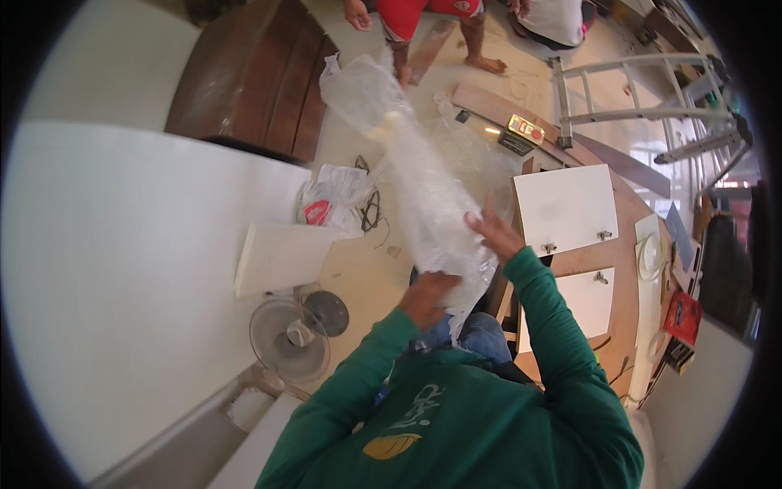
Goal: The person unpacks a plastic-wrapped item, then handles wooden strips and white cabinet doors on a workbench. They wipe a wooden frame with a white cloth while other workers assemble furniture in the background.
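A long stretch of clear bubble wrap (432, 183) runs from my lap up and away toward the far left, crumpled and cloudy. My left hand (428, 297) is closed on its near end, somewhat smeared by motion. Against the wrap's right edge lies my right hand (495, 232), with its fingers stretched out and apart. The wrap's far end reaches up near another person's lowered hand (403, 75); whether that hand touches it I cannot tell.
White panels with metal hinges (566, 208) lie on brown boards to my right. A ladder (643, 114) lies beyond. A fan (291, 334) stands left, near a white board (281, 259) and a plastic bag (330, 200). A brown wooden cabinet (244, 77) stands at far left.
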Available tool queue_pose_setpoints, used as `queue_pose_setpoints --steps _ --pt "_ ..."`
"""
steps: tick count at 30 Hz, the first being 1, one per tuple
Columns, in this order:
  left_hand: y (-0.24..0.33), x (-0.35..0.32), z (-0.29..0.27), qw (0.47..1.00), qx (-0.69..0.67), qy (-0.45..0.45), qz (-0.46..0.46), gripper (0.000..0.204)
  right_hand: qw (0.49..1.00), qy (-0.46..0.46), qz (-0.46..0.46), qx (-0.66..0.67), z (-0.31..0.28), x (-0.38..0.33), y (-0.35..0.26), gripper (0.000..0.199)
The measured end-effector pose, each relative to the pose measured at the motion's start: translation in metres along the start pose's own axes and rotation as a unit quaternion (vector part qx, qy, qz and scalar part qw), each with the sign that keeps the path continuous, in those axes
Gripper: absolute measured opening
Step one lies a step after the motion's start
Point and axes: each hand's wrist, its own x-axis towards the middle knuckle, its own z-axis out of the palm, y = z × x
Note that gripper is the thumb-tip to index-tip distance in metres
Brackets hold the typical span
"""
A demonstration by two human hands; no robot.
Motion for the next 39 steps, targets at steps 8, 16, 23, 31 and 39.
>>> queue_pose_setpoints --steps 8,16,23,31,39 --pt "0.171 0.025 0.112 0.969 0.061 -0.141 0.193 0.067 0.974 0.111 0.021 -0.197 -0.118 -0.112 0.032 0.072" --pt "0.221 0.103 0.084 0.921 0.252 0.106 0.279 0.101 0.944 0.179 0.089 -0.264 -0.156 -0.26 0.054 0.058" --pt "0.194 0.172 0.11 0.805 0.433 -0.173 0.367 0.134 0.957 0.119 0.032 -0.261 -0.149 -0.351 0.1 0.061" --pt "0.144 0.138 0.131 0.914 0.292 -0.282 -0.014 0.033 0.981 0.19 -0.005 0.027 -0.123 -0.353 0.177 0.041" --pt "0.089 -0.011 0.059 0.917 0.027 -0.181 -0.353 0.048 0.935 0.057 -0.077 -0.342 -0.065 -0.301 0.121 0.105"
